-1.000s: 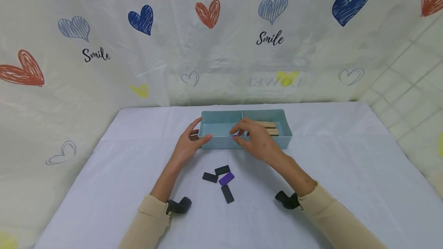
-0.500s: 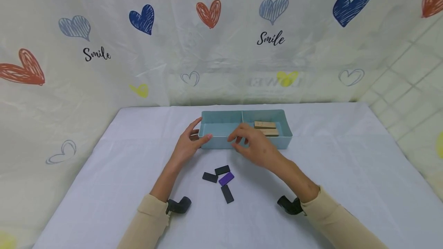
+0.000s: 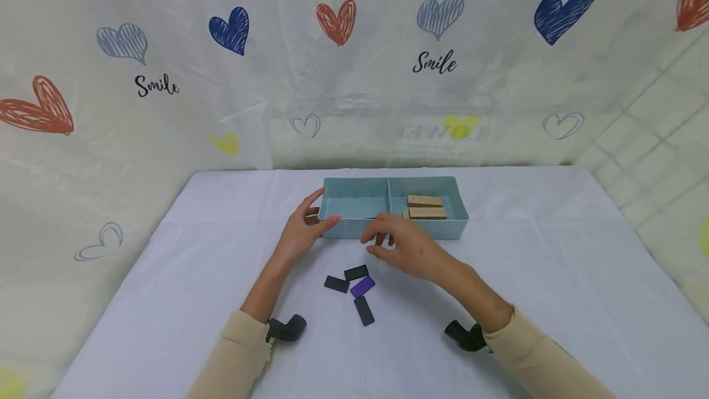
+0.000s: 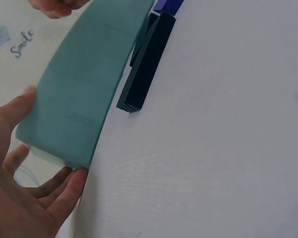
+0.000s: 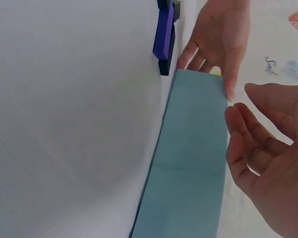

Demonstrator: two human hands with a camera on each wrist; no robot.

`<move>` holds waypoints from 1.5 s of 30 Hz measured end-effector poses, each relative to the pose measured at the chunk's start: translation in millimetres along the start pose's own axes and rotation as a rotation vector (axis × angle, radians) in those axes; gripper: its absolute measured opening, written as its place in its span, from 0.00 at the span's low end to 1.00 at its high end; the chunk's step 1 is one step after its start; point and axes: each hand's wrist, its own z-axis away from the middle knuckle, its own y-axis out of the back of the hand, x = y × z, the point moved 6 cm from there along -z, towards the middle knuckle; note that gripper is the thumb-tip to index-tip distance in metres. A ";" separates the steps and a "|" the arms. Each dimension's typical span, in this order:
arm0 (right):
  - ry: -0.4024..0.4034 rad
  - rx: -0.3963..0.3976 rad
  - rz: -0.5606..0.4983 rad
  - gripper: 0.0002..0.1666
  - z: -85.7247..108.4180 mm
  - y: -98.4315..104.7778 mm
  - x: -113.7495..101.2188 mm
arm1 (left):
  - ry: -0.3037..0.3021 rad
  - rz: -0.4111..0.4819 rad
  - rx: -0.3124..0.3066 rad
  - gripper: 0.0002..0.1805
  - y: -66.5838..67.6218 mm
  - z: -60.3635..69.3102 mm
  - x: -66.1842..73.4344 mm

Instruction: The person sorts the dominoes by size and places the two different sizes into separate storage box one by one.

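A light blue two-compartment box [image 3: 350, 230] stands at the back middle of the table. My left hand [image 3: 299, 236] grips its left end, thumb on the front rim and fingers against the end wall, as the left wrist view shows too. Before the box's front wall, near the divider, hovers my right hand [image 3: 407, 248]. Its fingers are loosely bent, and the right wrist view shows a gap between thumb and fingertips with nothing held. Wooden blocks [image 3: 428, 213] lie in the right compartment. The front wall and right hand hide part of the left compartment's floor.
Three black blocks [image 3: 336, 284] and a purple block [image 3: 362, 286] lie close together on the white tablecloth [image 3: 166, 300] in front of the box. Behind the table hangs a pale sheet [image 3: 382, 91] printed with hearts.
My right hand has come out of the box, moving toward me and down. A purple sliver seen at its fingertips one second ago no longer shows there. My left hand stays put.
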 end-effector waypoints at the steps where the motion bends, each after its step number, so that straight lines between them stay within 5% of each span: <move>1: 0.003 -0.008 0.001 0.09 0.4 -1.6 -0.1 | 0.000 0.000 0.001 0.43 0.1 0.1 0.0; 20: -0.114 -0.253 -0.066 0.14 5.4 -37.7 6.8 | -0.009 0.014 -0.005 0.44 0.8 -0.8 -0.8; 45: -0.205 -0.280 0.068 0.17 4.4 -49.2 8.9 | -0.006 0.002 -0.008 0.44 0.5 -0.8 -0.7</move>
